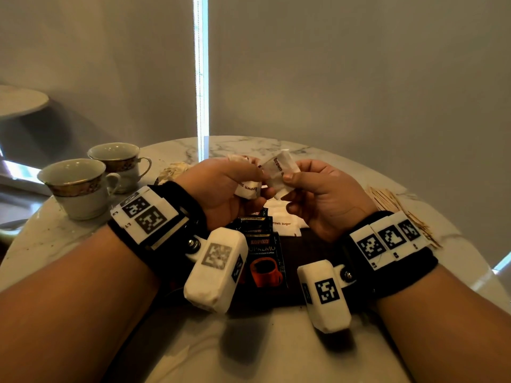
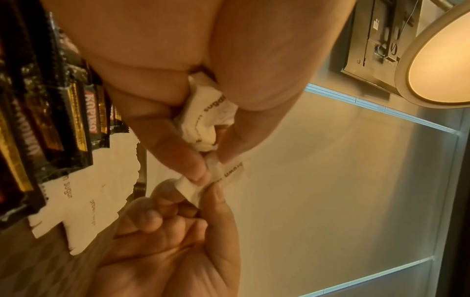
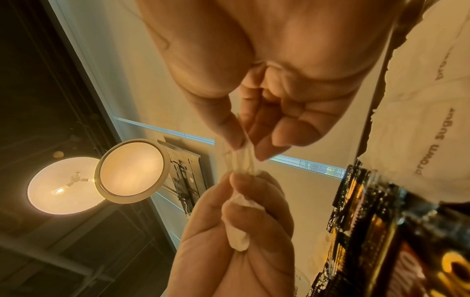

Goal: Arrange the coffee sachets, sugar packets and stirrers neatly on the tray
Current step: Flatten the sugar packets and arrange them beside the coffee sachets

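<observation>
The left hand is gripping a small bunch of white brown-sugar packets in its curled fingers, thumb and forefinger closing on the upper end of the bunch. The right hand is pinching a single sugar packet between thumb and forefinger, its remaining fingers lying loosely curled beneath; this packet is standing tilted, printed face toward the head camera. In the wrist views the two pinches are meeting at the same spot, and whether both hands are sharing one packet cannot be told. Both hands are hovering raised above the dark tray, which is sitting on the marble desk directly in front of the person. On the tray, black coffee sachets are lying in an overlapping row, and just beyond them flat sugar packets are lying side by side, their near edges tucked under the sachets. A heap of wooden stirrers is resting on the desk to the right of the tray, off it. Two gold-rimmed cups are standing upright at the desk's left edge, touching or nearly so. Crumpled paper is lying behind the left hand, near the rear cup.
</observation>
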Demonstrator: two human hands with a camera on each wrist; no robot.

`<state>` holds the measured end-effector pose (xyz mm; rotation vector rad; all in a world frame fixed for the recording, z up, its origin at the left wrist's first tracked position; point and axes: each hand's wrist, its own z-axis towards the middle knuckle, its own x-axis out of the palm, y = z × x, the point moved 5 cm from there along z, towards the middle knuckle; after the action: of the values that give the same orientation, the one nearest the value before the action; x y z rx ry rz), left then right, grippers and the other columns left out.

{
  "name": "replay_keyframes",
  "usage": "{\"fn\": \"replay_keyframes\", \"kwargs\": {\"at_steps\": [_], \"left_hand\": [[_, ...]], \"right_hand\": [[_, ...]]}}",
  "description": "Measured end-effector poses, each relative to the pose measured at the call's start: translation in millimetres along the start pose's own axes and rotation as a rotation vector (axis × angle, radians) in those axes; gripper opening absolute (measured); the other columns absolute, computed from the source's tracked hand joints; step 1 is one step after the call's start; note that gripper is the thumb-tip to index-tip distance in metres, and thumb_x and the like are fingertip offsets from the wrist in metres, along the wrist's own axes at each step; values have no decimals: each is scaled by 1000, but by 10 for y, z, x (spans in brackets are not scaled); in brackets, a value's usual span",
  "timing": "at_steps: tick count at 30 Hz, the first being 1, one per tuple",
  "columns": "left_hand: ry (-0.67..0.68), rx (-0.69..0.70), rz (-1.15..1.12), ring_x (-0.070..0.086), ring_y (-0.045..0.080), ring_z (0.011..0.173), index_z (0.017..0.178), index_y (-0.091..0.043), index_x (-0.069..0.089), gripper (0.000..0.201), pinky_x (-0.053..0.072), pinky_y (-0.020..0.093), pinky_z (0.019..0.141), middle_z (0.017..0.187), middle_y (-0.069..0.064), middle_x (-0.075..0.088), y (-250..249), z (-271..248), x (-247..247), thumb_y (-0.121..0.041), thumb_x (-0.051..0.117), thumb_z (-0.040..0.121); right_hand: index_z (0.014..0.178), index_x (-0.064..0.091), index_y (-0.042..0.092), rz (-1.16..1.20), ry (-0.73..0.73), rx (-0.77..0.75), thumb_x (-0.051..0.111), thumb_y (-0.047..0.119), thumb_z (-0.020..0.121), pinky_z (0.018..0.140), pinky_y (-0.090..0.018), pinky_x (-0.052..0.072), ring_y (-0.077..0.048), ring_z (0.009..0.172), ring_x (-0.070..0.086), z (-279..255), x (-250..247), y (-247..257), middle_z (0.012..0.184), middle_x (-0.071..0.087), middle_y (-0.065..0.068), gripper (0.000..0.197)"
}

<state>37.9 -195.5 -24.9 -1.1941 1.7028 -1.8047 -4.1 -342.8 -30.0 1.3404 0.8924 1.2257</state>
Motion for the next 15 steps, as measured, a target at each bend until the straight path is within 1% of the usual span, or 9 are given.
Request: {"fn": "replay_keyframes", "kwargs": {"at_steps": [1, 3, 4, 6, 7, 9, 12, 15], "left_hand": [[1, 0, 10, 63, 13, 67, 122, -2, 61, 29, 50, 19, 50, 93, 10, 68, 4, 0, -7, -10, 58, 94], [-19, 4, 48, 59, 12, 66, 120, -6, 66, 34, 46, 17, 49, 95, 7, 68, 12, 9, -27, -22, 66, 90], [-35, 6, 51, 58, 12, 64, 117, -7, 67, 31, 45, 17, 48, 93, 7, 68, 13, 13, -31, -23, 66, 91], [-64, 5, 15, 59, 12, 60, 105, -10, 64, 11, 45, 17, 45, 87, 8, 67, 9, 18, -39, -15, 62, 95], [-74, 5, -3, 60, 13, 59, 100, -11, 61, 5, 45, 17, 44, 84, 8, 66, 6, 23, -44, -10, 60, 96], [-88, 9, 1, 61, 13, 58, 98, -11, 60, 4, 45, 17, 43, 85, 9, 65, 4, 27, -52, -8, 60, 96], [-103, 16, 21, 62, 13, 58, 102, -9, 61, 6, 44, 17, 41, 91, 11, 66, 11, 31, -52, -10, 60, 96], [-119, 16, 23, 62, 12, 56, 105, -8, 64, 11, 44, 17, 42, 85, 9, 70, 12, 23, -44, -13, 61, 96]], "right_hand": [[97, 60, 6, 1, -9, -1, 62, -2, 89, 45, -25, 40, -16, 54, 59, 5, -11, -2, 71, 69, -8, 12], [97, 62, 4, 7, -11, 5, 62, -1, 89, 46, -25, 38, -15, 54, 58, 8, -17, 3, 71, 69, -7, 10], [97, 62, 4, 17, -10, 10, 63, 0, 88, 46, -26, 37, -16, 55, 58, 10, -21, 3, 73, 69, -8, 9], [99, 62, 3, 49, -12, 19, 64, 4, 88, 47, -26, 37, -20, 62, 59, 22, -24, -10, 80, 70, -11, 11], [99, 62, 3, 58, -17, 20, 64, 6, 89, 47, -27, 37, -22, 65, 58, 28, -24, -14, 84, 69, -13, 11], [95, 64, 5, 58, -27, 23, 62, 9, 92, 48, -27, 38, -24, 68, 57, 41, -25, -29, 83, 69, -12, 6], [87, 64, 8, 59, -33, 24, 59, 11, 94, 48, -27, 37, -23, 65, 59, 54, -23, -39, 78, 70, -11, 9], [87, 65, 7, 54, -26, 6, 59, 11, 94, 46, -26, 36, -22, 63, 58, 69, -31, -31, 79, 70, -12, 10]]}}
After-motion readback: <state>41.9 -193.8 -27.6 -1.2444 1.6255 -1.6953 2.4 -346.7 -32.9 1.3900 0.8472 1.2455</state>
